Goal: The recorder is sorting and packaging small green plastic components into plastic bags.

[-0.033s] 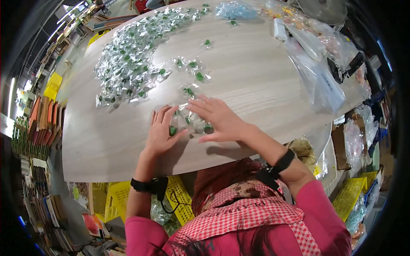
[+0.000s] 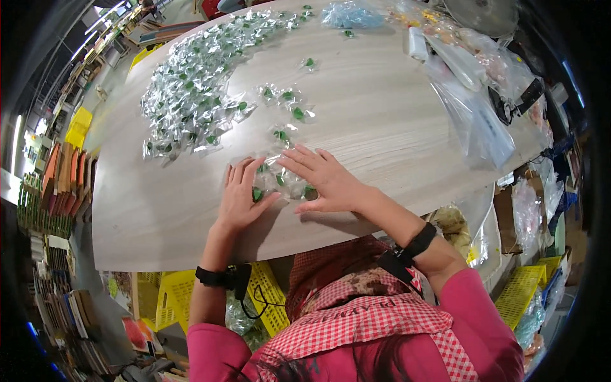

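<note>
My left hand [image 2: 239,198] rests on the tabletop with its fingers stretched out and apart. Opposite it, my right hand [image 2: 331,183] lies spread, palm down, thumb toward my body. Between the two, several small clear plastic packets with green pieces inside [image 2: 280,179] are loosely gathered, partly hidden by my fingers. My fingers touch or nearly touch the packets at the edges, and neither hand grips one. Just beyond my fingertips sits another packet [image 2: 282,135], with a few more [image 2: 298,113] farther off. A large heap of the same packets [image 2: 191,86] spreads over the table's left side.
The pale wood-patterned table [image 2: 382,165] has its near edge at my waist. A blue plastic bundle [image 2: 351,16] lies at the far side. Clear plastic bags [image 2: 474,121] cover the right side. Yellow crates [image 2: 178,296] stand under the near edge.
</note>
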The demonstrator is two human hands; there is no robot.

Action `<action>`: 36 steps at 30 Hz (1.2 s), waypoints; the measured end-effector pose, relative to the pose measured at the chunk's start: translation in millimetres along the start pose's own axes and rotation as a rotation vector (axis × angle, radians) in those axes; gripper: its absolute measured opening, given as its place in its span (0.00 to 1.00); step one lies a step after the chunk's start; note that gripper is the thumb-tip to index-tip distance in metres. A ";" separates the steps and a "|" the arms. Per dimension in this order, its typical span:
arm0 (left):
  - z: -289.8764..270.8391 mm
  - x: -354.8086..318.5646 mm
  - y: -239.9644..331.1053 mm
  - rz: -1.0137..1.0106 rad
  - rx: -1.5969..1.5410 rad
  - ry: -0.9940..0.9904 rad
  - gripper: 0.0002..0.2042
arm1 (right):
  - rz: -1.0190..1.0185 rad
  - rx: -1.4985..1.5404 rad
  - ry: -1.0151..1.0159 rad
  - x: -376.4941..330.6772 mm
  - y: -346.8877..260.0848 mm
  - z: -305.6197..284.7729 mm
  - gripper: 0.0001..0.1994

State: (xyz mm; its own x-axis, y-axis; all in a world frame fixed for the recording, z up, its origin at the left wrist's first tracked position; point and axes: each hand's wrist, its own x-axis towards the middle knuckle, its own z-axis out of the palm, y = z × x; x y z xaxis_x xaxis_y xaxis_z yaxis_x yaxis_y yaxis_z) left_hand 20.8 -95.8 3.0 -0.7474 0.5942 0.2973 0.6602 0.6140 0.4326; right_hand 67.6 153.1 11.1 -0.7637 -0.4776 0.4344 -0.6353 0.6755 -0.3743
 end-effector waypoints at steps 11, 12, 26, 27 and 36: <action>7.2 -2.9 1.6 -0.114 0.030 0.137 0.23 | 0.191 0.036 0.099 -22.3 28.8 -11.4 0.34; 8.2 -3.1 1.5 -0.118 0.024 0.145 0.23 | 0.187 0.040 0.124 -24.1 29.4 -12.4 0.32; -1.8 -1.0 10.1 0.125 0.156 0.001 0.20 | 0.411 0.699 0.303 51.0 61.3 -13.7 0.16; -2.0 -0.8 8.6 0.121 0.156 0.012 0.20 | 0.401 0.679 0.295 56.6 68.9 -20.7 0.16; -3.4 -2.7 6.4 0.066 0.061 0.113 0.19 | 0.902 1.012 0.141 84.1 111.2 -48.2 0.14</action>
State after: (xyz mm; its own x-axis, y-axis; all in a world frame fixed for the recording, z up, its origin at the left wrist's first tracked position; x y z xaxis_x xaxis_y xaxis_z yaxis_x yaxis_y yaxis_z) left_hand 26.8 -95.3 7.8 -0.7032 0.5744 0.4189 0.7093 0.6076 0.3575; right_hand -61.7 215.1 45.5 -0.9749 0.0089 -0.2225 0.2224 -0.0134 -0.9749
